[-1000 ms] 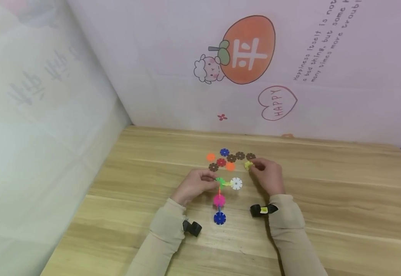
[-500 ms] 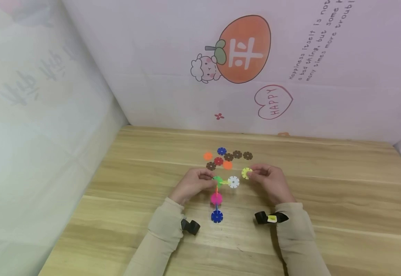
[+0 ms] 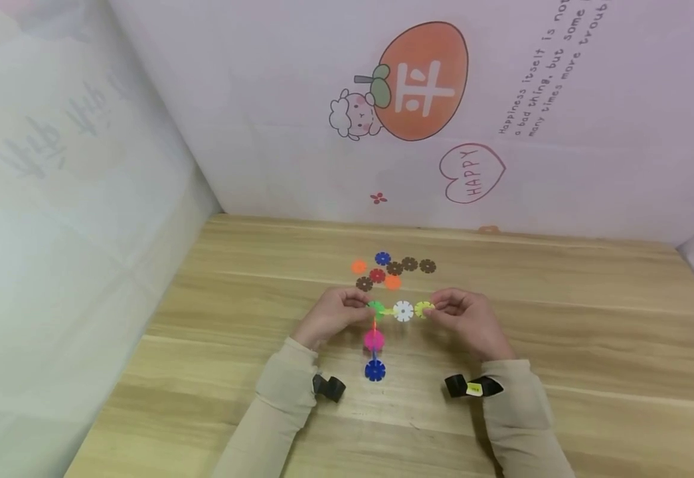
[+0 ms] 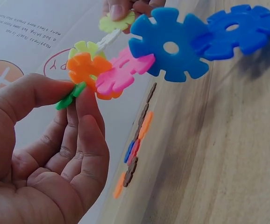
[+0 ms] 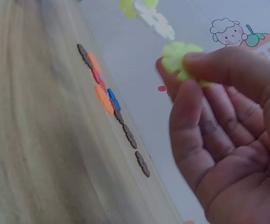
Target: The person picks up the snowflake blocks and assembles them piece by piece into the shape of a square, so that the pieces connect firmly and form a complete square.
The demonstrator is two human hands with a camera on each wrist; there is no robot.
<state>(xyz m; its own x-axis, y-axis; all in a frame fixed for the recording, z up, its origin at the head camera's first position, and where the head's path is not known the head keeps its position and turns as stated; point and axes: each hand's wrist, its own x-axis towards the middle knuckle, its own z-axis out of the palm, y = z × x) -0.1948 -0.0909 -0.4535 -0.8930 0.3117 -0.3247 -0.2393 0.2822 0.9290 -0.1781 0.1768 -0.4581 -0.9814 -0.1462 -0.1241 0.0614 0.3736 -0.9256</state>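
Note:
My left hand (image 3: 330, 318) pinches a green notched disc (image 4: 68, 98) between thumb and index finger. Joined to it is a chain of flower-like plastic discs: an orange disc (image 4: 80, 71), a pink disc (image 3: 373, 340), a lighter blue disc (image 4: 149, 39) and a dark blue disc (image 3: 374, 370) at the near end. A yellow disc (image 4: 82, 46) and a white disc (image 3: 403, 311) branch off to the right. With thumb and fingertips my right hand (image 3: 472, 323) pinches a pale yellow disc (image 5: 176, 55), its edge right at the white disc's rim in the head view.
Beyond the hands, loose discs lie on the wooden table (image 3: 592, 332): several brown discs (image 3: 428, 266), a red disc (image 3: 377, 275), a blue disc (image 3: 382, 258) and two orange discs (image 3: 392, 283). A printed cloth (image 3: 299, 166) hangs behind the table.
My right hand has lifted the pale yellow disc away from the loose discs and brought it nearer, up to the white disc. My left hand keeps its pinch on the green disc.

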